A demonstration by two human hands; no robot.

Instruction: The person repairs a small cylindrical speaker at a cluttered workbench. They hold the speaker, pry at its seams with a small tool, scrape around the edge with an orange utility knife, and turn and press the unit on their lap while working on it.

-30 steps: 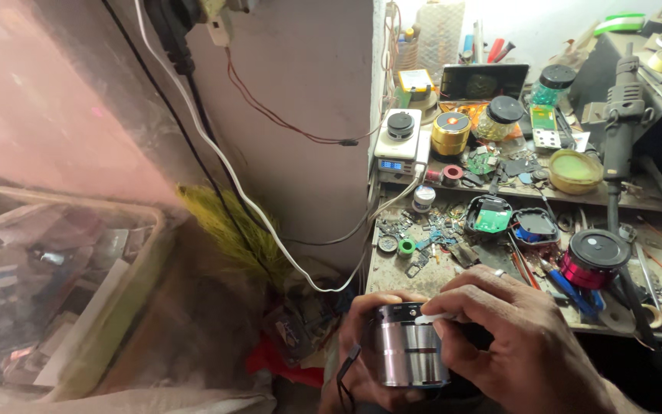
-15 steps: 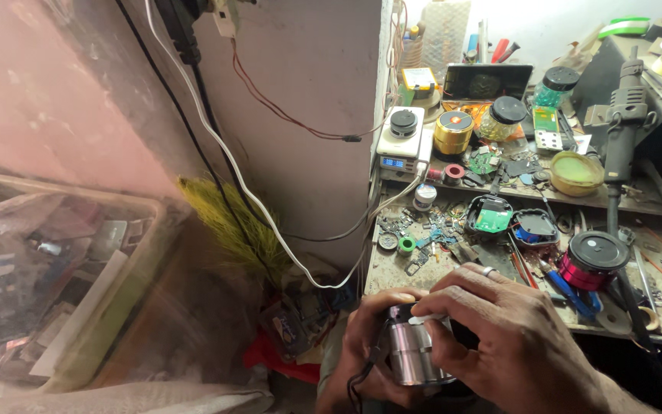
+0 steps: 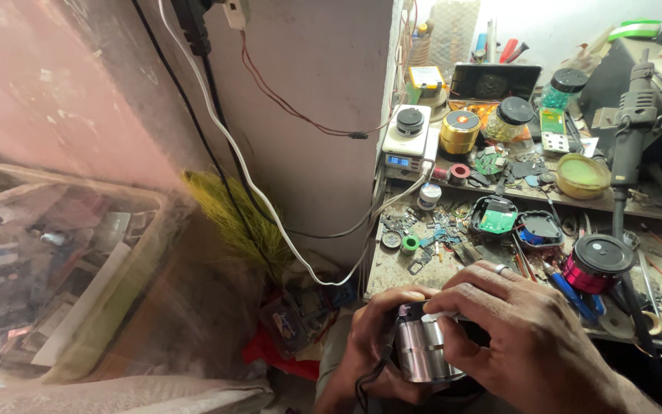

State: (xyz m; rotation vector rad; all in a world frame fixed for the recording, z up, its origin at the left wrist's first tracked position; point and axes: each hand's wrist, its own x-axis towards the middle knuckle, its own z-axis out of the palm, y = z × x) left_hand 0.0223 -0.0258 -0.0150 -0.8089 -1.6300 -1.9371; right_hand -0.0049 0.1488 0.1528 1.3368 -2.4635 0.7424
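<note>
Low in the head view, both hands hold a small silver metal cylinder [image 3: 421,349], a speaker-like body with a dark end and a black cord hanging from it. My left hand [image 3: 367,346] cups it from the left and below. My right hand [image 3: 526,337], with a ring on one finger, wraps over its top and right side, the fingertips pressed on its upper edge. The cylinder sits just in front of the cluttered workbench [image 3: 385,272], below its front edge.
On the bench: a red cylinder with a black top [image 3: 594,263], a gold cylinder [image 3: 460,132], a small white scale [image 3: 408,142], green circuit boards, a blue screwdriver and a rotary tool [image 3: 628,134]. White and black cables hang on the wall. A plastic bin of scrap [image 3: 55,268] stands left.
The view has shifted slightly. The cylinder has turned in my hands and my right fingers have closed further over its top.
</note>
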